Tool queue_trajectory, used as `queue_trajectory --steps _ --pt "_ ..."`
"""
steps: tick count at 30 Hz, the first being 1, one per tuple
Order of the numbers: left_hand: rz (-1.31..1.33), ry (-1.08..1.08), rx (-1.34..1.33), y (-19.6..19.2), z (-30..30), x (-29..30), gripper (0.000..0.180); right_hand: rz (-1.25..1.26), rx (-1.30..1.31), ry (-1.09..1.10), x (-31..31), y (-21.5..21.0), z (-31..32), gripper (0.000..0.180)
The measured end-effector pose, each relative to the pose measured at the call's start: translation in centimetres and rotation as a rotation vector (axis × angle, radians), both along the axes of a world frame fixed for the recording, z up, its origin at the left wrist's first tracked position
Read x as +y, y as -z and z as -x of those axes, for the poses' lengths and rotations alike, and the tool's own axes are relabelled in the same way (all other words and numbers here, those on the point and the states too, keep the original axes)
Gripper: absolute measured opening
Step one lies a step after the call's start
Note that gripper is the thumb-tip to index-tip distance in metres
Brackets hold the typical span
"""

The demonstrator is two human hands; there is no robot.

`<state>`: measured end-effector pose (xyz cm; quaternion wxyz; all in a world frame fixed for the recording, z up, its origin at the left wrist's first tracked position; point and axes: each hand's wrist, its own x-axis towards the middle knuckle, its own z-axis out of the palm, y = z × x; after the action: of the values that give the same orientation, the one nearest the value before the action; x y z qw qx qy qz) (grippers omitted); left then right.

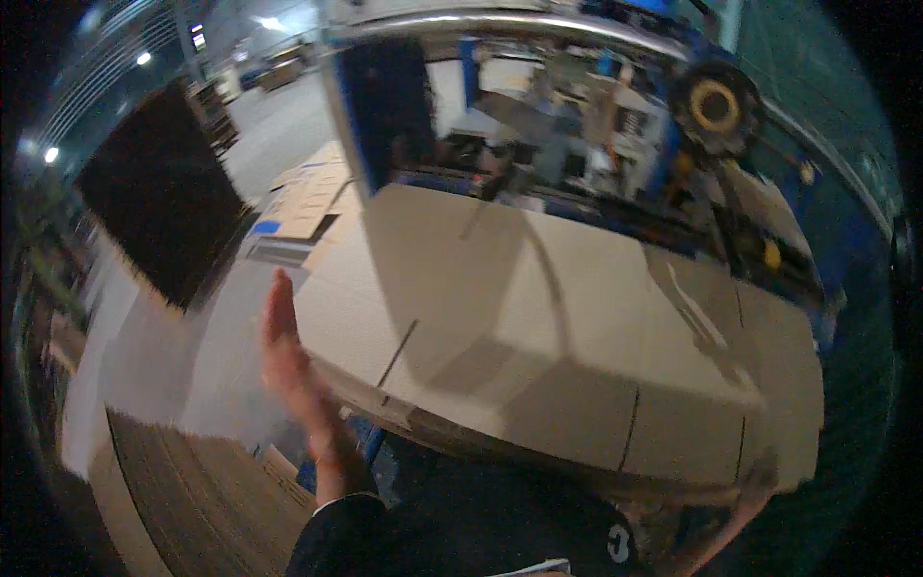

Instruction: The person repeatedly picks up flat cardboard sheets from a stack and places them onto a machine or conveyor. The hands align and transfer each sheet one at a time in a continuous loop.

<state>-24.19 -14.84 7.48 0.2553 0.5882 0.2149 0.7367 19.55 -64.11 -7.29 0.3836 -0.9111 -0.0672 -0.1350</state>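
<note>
A wide stack of flat, slotted cardboard sheets [471, 337] lies in front of me, with dark slots cut into the near edge of its top sheet. Beside the stack's left end my left hand [293, 370] is raised edge-on, fingers stretched out and nothing in it. Whether it touches the cardboard edge I cannot tell. At the near right corner of the stack is my right hand [755, 481], smeared and partly lost against the cardboard, so its fingers do not show clearly.
Beyond the sheets stands a blue-framed machine [385, 115] with a metal roller bar [519, 21] and a round black wheel [716, 104]. More cardboard [197, 481] is stacked at the lower left. A dark upright panel [163, 188] and printed cardboard [303, 202] are farther left.
</note>
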Motion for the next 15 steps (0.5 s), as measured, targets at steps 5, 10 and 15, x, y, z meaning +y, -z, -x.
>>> queue_trajectory --steps 5,10,15 --pt "0.625 -0.542 0.645 10.4 2.9 5.9 0.081 -0.184 -0.043 0.007 -3.4 5.7 -6.1 0.047" --pt "0.654 -0.595 0.814 13.8 3.2 6.7 0.086 0.172 -0.123 0.151 -1.0 4.3 -9.0 0.054" --pt "0.790 -0.733 1.116 12.8 2.6 7.4 0.084 0.597 -0.064 0.247 1.9 1.5 -5.8 0.061"
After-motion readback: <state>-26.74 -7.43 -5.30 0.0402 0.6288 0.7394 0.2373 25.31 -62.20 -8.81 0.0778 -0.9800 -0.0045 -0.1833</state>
